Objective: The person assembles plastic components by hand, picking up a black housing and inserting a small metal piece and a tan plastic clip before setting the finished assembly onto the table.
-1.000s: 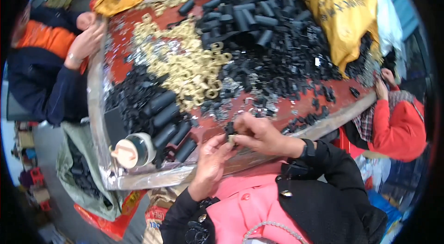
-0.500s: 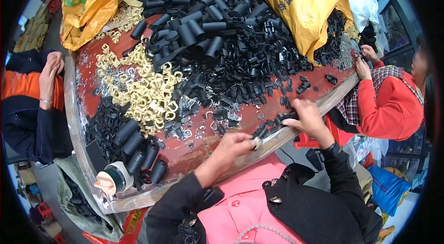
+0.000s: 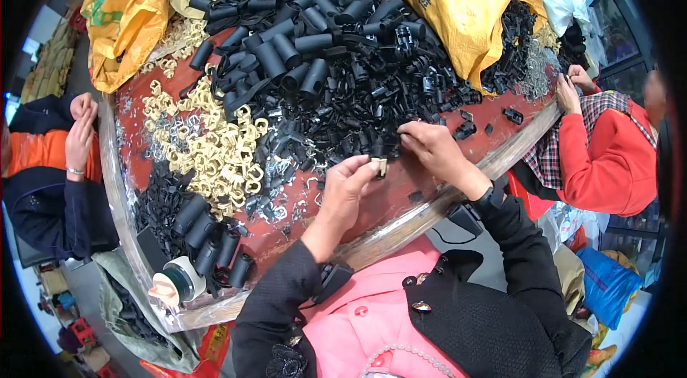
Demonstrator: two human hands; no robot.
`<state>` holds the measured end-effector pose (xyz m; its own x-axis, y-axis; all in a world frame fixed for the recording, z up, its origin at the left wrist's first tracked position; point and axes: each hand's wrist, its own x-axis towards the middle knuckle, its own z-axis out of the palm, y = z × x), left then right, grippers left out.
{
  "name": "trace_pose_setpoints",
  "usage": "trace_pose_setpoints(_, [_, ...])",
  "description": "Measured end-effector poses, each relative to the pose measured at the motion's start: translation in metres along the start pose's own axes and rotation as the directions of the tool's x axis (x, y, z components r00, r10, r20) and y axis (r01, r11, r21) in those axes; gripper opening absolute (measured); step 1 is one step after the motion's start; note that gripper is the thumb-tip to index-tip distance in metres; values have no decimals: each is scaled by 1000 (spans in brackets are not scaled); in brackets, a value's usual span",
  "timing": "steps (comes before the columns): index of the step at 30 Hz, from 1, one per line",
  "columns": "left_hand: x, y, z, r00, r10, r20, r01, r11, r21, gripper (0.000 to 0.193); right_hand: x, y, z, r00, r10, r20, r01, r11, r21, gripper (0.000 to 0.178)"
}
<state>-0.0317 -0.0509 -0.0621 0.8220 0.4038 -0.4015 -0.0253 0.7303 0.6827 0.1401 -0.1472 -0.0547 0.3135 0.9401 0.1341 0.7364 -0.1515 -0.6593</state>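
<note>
My left hand [image 3: 343, 192] is closed in a pinch on a small cream plastic piece [image 3: 380, 166], held just above the red tabletop. Beside it, my right hand [image 3: 436, 152] reaches to the near edge of a heap of small black plastic parts [image 3: 372, 109], thumb and fingertips pressed together. Whatever lies between those fingertips is too small to make out. Left of my left hand, cream D-shaped rings [image 3: 215, 163] lie heaped among silvery metal bits [image 3: 283, 210]. One loose black piece [image 3: 416, 197] rests close to the table's wooden rim [image 3: 386, 248].
Black cylinders [image 3: 286, 56] pile up at the back, beside a yellow woven sack [image 3: 458, 6]. A round cream-and-dark container [image 3: 179, 281] stands at the front left corner near more cylinders. One person sits at the left; another, in red sleeves [image 3: 601, 156], works at the right.
Both hands have moved from the near rim farther in over the table and closer together. Small black parts that lay near the rim are now mostly gathered by the heap.
</note>
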Motion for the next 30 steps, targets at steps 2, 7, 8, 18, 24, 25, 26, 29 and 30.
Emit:
trace_pose_setpoints(2, [-13,3,-1,1000,-18,-22,17,999,-50,19,-5,-3,-4,998,55,29,-56,998,19,11])
trace_pose_setpoints(7, [-48,0,-7,991,-128,-49,125,990,-70,21,-19,-16,-3,948,260,183,-315,853,417,16])
trace_pose_setpoints(8, [-53,-1,-9,988,-149,-45,146,987,-72,22,-21,-17,-1,906,306,292,-423,670,610,17])
trace_pose_setpoints(18, [-81,1,-32,994,-105,-39,97,981,-167,22,-28,-58,22,798,164,579,-592,388,706,26])
trace_pose_setpoints(24, [-86,1,-37,993,-84,-79,61,963,-263,21,-26,-80,40,910,153,386,-374,706,601,31])
trace_pose_setpoints(25, [-86,1,-36,993,-76,-86,49,960,-276,20,-26,-84,43,945,127,302,-278,799,534,33])
trace_pose_setpoints(26, [-86,0,-35,993,-71,-91,43,960,-277,20,-26,-88,47,945,121,304,-275,799,535,33])
trace_pose_setpoints(29, [-86,-5,-33,978,-30,-208,-30,959,-282,21,-26,-98,60,924,-383,-4,383,923,-30,44])
trace_pose_setpoints(30, [-86,-6,-34,978,-31,-208,-31,958,-284,21,-27,-102,62,924,-383,-2,383,923,-30,44])
